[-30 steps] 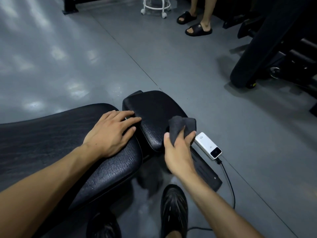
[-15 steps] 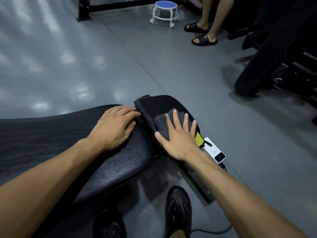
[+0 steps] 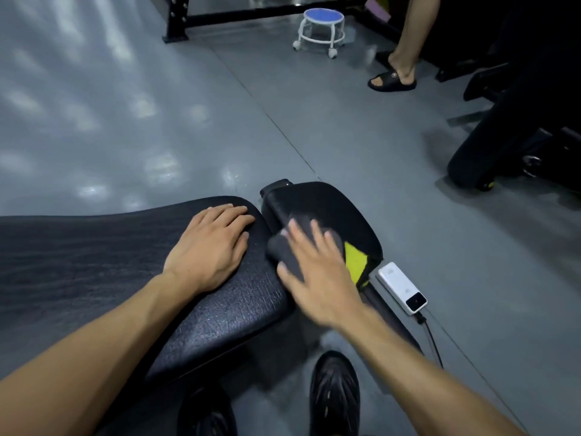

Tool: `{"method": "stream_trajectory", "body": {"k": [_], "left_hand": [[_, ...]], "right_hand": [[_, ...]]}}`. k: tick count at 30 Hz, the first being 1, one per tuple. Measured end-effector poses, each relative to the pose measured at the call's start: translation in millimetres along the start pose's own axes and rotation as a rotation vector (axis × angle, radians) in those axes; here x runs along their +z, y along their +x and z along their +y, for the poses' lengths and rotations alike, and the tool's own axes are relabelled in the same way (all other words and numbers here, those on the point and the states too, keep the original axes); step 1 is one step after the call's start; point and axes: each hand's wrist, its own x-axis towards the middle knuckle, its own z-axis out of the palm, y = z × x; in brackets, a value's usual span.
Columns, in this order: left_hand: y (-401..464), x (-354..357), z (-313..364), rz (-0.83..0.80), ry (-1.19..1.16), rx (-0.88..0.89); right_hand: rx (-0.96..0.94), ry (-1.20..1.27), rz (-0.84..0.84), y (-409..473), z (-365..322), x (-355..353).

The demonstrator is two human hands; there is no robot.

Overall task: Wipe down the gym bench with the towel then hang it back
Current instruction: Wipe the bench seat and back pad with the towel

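Head view. My right hand (image 3: 317, 272) lies flat with fingers spread, pressing the dark grey towel (image 3: 284, 251) onto the small seat pad (image 3: 330, 206) of the gym bench; nothing is clasped, the palm simply bears down, and the hand is motion-blurred. The towel sits bunched at the seat pad's near left edge, just beside the gap to the long back pad (image 3: 94, 247). My left hand (image 3: 213, 247) rests flat and relaxed on the rounded end of the back pad, fingertips close to that gap, holding nothing. A yellow patch (image 3: 355, 262) shows at the seat pad's right edge, just beyond my right fingers. Bare pad surface lies ahead of the towel.

On the grey floor (image 3: 157, 121), a white power bank (image 3: 402, 287) with a cable lies just beside the bench's right side. My black shoe (image 3: 334, 394) stands below. Well apart: a wheeled stool (image 3: 320, 29), another person's sandalled foot (image 3: 393, 80) and dark gym equipment (image 3: 518, 121) to the right.
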Motion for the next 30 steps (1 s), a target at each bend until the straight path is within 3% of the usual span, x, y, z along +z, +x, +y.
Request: {"method": "stream_trajectory", "body": {"k": [3,8,12,24,30], "left_hand": [[1,-1,0,-0.011,-0.003,-0.003],[1,1,-2,-0.003,0.007,-0.011],[0,1,-1,-0.005,0.013,-0.006],[2,5,-3,0.007,0.029,-0.015],[2,4,-2,-0.013,0.045,-0.018]], "right_hand": [[-0.088,0.051,-0.050,-17,12,-4],[0.134,0.053,-0.114,63,4,-19],[-0.102,0.021,-0.055,15,0,-5],[0.016,0.062,-0.151,146,12,-9],[-0.145,0.130,-0.198,131,23,-8]]}}
